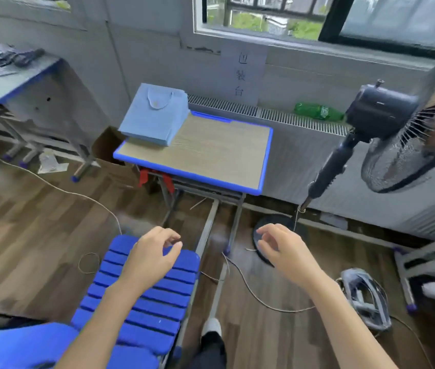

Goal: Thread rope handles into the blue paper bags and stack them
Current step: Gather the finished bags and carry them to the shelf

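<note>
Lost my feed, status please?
Both hands, left and right, empty, loosely curled above chair. Bags stacked on desk. Nothing blocking.

Left hand (155,251) and right hand (281,245) reach forward (fingers loosely curled, empty).

You're standing in what's looking like a classroom turned packing workshop: a blue-edged school surface (197,153) carrying stacked blue paper bags (155,118), a blue slatted chair (144,296), a handwritten paper sign (243,73) hanging under the window (317,17), and a pedestal fan (397,134) standing alongside.
</note>
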A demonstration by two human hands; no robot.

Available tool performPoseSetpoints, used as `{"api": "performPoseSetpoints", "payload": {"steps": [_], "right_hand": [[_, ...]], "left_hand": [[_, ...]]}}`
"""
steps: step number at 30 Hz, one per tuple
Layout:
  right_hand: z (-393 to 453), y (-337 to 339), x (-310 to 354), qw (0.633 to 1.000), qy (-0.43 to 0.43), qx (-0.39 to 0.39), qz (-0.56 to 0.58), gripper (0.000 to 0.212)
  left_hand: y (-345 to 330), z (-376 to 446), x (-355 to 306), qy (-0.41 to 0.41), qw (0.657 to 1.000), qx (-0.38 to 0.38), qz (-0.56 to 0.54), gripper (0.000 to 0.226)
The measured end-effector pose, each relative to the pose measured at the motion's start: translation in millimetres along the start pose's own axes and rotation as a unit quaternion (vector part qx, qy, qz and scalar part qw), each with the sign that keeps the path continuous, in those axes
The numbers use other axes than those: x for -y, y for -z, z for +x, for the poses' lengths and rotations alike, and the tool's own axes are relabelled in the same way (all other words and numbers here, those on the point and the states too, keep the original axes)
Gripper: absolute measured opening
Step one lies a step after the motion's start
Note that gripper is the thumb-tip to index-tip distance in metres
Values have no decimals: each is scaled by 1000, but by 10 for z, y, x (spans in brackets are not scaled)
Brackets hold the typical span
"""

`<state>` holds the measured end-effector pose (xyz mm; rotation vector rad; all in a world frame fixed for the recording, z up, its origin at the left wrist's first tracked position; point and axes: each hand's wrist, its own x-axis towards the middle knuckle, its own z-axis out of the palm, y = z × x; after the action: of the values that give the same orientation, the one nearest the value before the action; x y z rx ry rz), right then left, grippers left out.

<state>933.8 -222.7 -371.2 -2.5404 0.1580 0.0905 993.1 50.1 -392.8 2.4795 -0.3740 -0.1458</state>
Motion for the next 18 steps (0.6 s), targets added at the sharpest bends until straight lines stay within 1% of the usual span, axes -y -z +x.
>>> {"api": "performPoseSetpoints", "payload": {"steps": [3,6,11,14,18], "right_hand": [[448,68,-113,1000,5,15,-5,21],[881,190,-249,1000,3,18,-5,21],[1547,325,-502,1000,-7,27,7,21],[2012,361,-657,999,13,40,17,22],[2519,430,-743,997,34,61,28,23]], "left_hand": [[-73,449,20,8,1000,-16,-18,7],[-135,909,-41,17,999,-23,-25,9],[-161,1691,-180,34,999,-14,-10,10],[-174,2165,-218,44,999,-30,5,10],[-150,2585,-359,54,997,-44,21,12]]}}
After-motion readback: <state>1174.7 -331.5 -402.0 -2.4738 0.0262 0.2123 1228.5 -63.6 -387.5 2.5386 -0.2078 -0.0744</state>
